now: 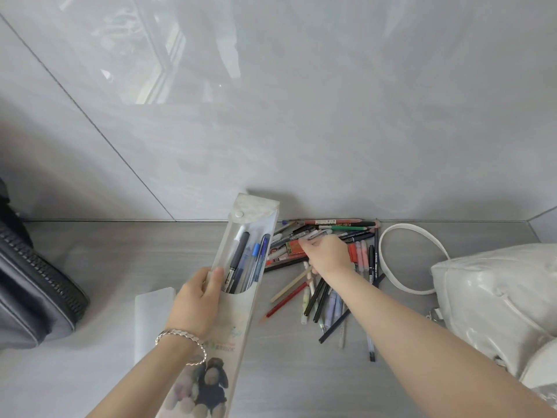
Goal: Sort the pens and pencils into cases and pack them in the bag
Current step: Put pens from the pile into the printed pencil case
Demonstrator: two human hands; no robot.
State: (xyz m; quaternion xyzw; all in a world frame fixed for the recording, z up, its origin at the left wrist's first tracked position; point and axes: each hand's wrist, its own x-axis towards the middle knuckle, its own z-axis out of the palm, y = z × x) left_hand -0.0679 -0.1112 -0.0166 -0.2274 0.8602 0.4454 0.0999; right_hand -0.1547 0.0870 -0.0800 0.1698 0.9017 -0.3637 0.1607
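Left fingers (pixel 216 279) grip clear case (pixel 256 206) mid-frame, thumb on its window; dark and blue pens (pixel 244 260) inside. Right fingers (pixel 309 242) curl into pen pile (pixel 325 297) on floor right of case, by the wall; grip unclear. Orange box (pixel 294 248) reads "2B", other print too small. White bag (pixel 497 291) far right, dark bag (pixel 33 297) far left, pale pouch (pixel 150 315) beside left wrist.

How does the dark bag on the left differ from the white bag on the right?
The dark bag is matte grey-black fabric with a heavy zipper; the white bag is glossy and crinkled. The white bag's loop strap lies beside the pen pile; the dark bag sits farther from it. Both rest on the floor, partly out of frame.
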